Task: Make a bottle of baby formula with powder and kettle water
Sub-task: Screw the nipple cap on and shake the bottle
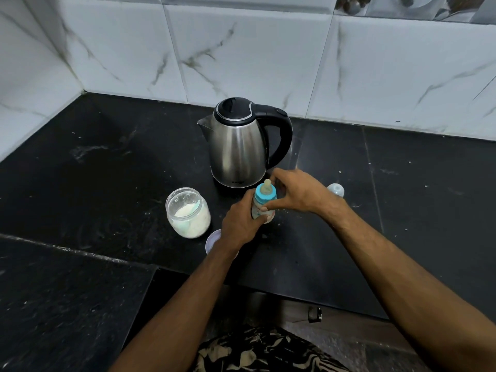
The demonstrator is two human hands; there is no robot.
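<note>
Bottle [263, 208] stands upright on the black counter [402, 210], and I have both hands on it: my left hand [239, 224] wraps the body, my right hand [298, 193] curls fingers and thumb round the blue collar [265, 197] under the teat [267, 185]. Just behind stands the steel kettle [239, 146], lid down. Left of the bottle sits the open powder jar [188, 212]; a pale lid [213, 240] shows under my left wrist. A clear cap [335, 189] lies beyond my right hand.

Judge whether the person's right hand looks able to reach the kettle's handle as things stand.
Probably yes, once it lets go. The right hand is pinching the bottle's blue collar, just in front of the kettle. The kettle's handle faces right, with nothing across it.
</note>
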